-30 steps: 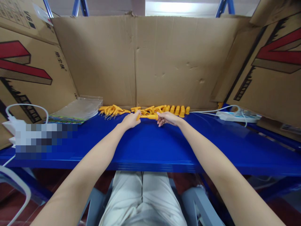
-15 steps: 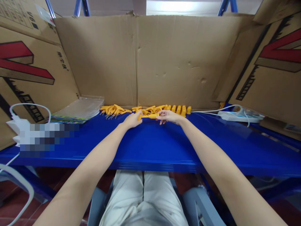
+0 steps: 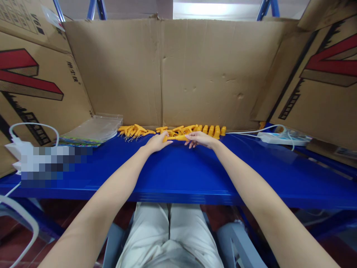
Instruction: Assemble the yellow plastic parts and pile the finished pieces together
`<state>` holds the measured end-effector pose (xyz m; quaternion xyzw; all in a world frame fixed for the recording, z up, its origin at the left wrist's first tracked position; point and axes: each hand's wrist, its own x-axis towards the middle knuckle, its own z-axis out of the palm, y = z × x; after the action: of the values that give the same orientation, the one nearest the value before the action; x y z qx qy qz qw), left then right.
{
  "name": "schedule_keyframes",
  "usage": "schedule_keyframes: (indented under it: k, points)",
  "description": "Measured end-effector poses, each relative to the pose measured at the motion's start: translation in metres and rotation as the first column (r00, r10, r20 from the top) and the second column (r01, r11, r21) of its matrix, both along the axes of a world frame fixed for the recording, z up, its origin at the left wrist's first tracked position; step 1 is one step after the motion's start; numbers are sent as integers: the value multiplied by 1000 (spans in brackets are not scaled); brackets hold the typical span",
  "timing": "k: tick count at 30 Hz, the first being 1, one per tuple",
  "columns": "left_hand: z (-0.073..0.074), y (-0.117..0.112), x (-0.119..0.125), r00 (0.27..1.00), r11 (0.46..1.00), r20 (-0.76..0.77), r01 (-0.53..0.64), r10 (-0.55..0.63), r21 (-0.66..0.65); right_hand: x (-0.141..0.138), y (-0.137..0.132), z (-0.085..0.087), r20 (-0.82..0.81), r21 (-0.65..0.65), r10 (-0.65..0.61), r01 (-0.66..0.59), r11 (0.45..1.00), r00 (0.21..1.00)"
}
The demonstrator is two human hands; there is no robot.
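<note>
A slim orange plastic piece (image 3: 179, 137) with a ridged stretch lies level between my hands, near the back of the blue table. My left hand (image 3: 156, 143) is closed around its left end, the thumb pointing right along it. At the other end, my right hand (image 3: 201, 139) pinches the piece between thumb and fingertips, the lower fingers loosely curled. Just behind are orange parts with round openings (image 3: 185, 131), partly covered by my hands. Left of them lies a pile of orange T-shaped handles (image 3: 135, 130) with dark, curly metal ends. Several stubby orange pieces (image 3: 216, 131) stand in rows at the right.
Cardboard walls (image 3: 206, 74) close off the back and sides of the blue table (image 3: 178, 171). Clear plastic packaging (image 3: 96, 126) lies at the left, near a white plug with a cable (image 3: 23, 147). A white power strip (image 3: 284, 139) lies at the right.
Both hands keep hold of the orange piece in almost the same spot. The whole view has shifted very slightly.
</note>
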<state>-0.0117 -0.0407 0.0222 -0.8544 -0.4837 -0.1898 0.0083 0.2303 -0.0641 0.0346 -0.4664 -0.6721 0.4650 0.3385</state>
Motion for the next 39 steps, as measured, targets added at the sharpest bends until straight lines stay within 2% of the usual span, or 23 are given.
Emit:
schedule_keyframes:
  k: [8, 15, 18, 22, 26, 39]
  points:
    - [2, -2, 1, 1000, 1000, -4, -1, 1, 0, -5, -2, -1, -27, -61, -37, 35, 998, 999]
    - [2, -2, 1, 1000, 1000, -3, -3, 3, -9, -7, 2, -4, 28, -114, -118, 120, 986, 993]
    - [2, -2, 1, 1000, 1000, -7, 8, -8, -4, -7, 3, -3, -29, -226, -100, 91, 970, 995]
    - [1, -1, 2, 1000, 1000, -13, -2, 2, 0, -7, -1, 1, -200, -346, -79, 5, 938, 977]
    - [1, -1, 2, 1000, 1000, -18, 1, -1, -5, -8, -3, 1, -336, -271, -78, -17, 963, 939]
    - [1, -1, 1, 1000, 1000, 8, 14, -13, -12, -12, -2, 1, -350, -273, -168, 71, 959, 921]
